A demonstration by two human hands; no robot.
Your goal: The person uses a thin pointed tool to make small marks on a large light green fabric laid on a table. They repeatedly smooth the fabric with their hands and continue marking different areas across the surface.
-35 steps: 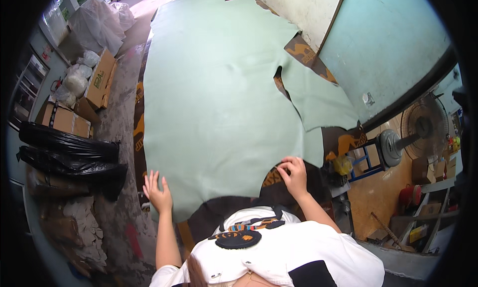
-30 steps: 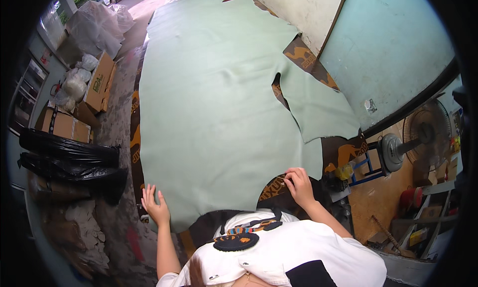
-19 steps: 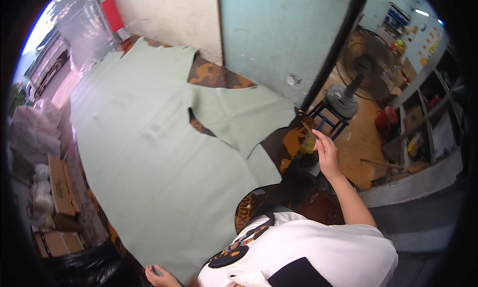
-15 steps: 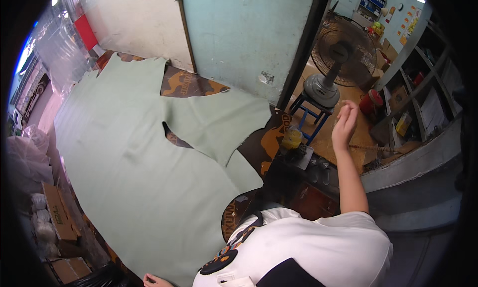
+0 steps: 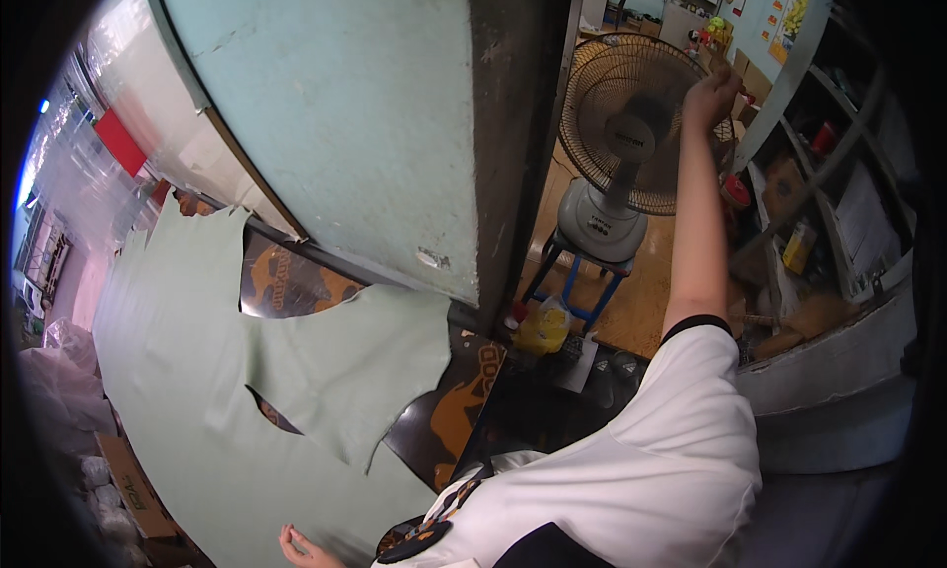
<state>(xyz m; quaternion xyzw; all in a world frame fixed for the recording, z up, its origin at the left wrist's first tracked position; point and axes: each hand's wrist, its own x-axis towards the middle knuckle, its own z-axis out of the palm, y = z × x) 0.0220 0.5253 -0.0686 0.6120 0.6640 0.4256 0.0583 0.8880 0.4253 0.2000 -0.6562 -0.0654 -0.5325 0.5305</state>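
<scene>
My right arm point(image 5: 702, 243) stretches forward to a standing fan with a round wire guard point(image 5: 592, 90). At the guard's upper right edge my right hand point(image 5: 712, 100) is closed, its fingers curled about the rim. The fan's grey base point(image 5: 602, 223) rests on a stool with blue legs point(image 5: 572, 282). Low in the picture, my left hand point(image 5: 308, 548) is held over a large pale green sheet of leather point(image 5: 197, 371), fingers loosely bent and apart, holding nothing. Part of that leather is folded up, with ragged edges.
The leather lies on a dark board with orange patterns point(image 5: 464, 400). A pale blue wall panel point(image 5: 335, 105) stands behind it. Shelves point(image 5: 838, 174) line the right. A yellow bag point(image 5: 541, 326) sits beside the stool; cardboard boxes point(image 5: 138, 489) stand at left.
My right hand has moved up and forward onto the fan's guard. My left hand has risen slightly into view. The whole view has turned to the right.
</scene>
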